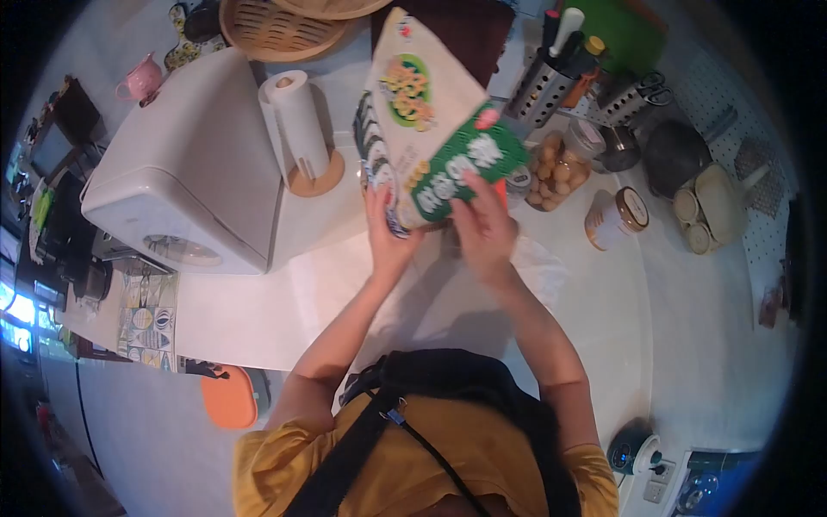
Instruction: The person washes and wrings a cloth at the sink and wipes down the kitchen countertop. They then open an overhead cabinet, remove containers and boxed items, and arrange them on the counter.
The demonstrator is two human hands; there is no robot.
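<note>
A large beige and green printed bag point(431, 121) is held up over the white counter, tilted, its upper corner reaching toward the back. My left hand point(394, 231) grips the bag's lower left side, with the fingers partly behind it. At the bag's lower right, my right hand point(487, 226) touches the green band with its fingertips; its fingers are bent, and whether they pinch the bag is not clear. A pale sheet point(422, 293) lies on the counter beneath both forearms.
A white appliance point(198, 164) and a paper towel roll point(299, 121) stand left. Right are a jar of round brown items point(558, 172), a lidded jar point(616, 218), utensil holders point(541, 90) and pans point(676, 159). A woven basket point(280, 30) is at the back.
</note>
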